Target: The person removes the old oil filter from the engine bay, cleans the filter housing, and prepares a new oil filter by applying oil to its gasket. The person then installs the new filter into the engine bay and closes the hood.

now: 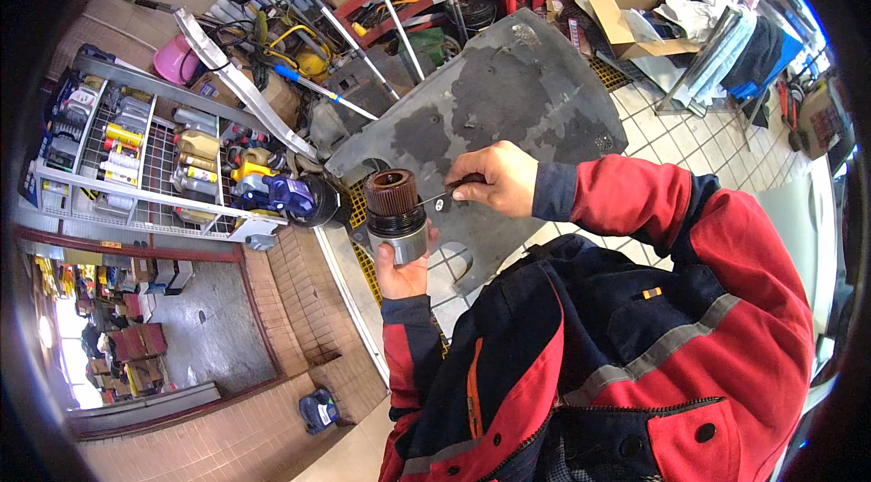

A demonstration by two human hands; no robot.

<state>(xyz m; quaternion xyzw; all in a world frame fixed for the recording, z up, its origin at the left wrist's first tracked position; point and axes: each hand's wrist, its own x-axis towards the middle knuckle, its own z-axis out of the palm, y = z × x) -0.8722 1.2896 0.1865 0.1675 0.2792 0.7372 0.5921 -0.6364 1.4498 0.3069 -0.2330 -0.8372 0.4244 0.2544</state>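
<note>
My left hand point(406, 280) is wrapped round the lower part of a silver-grey cylindrical filter housing point(410, 247) with a black threaded collar. A brown pleated oil filter point(391, 194) stands upright in its top, open ring upward. My right hand point(504, 179) is closed round the dark handle of a thin-shafted hand tool point(466, 181), a small screwdriver or a pick. Its metal shaft points left to the housing's collar, just under the filter; the exact tip is too small to make out. Both forearms wear red and navy sleeves.
A large scuffed grey panel point(544, 92) lies beyond my hands. To the left stands a wire shelf rack point(136, 196) with bottles and cans. Poles, hoses and boxes crowd the back. An open cardboard box point(626, 15) is at the far right. Below left, a blue container point(318, 410) rests on tiles.
</note>
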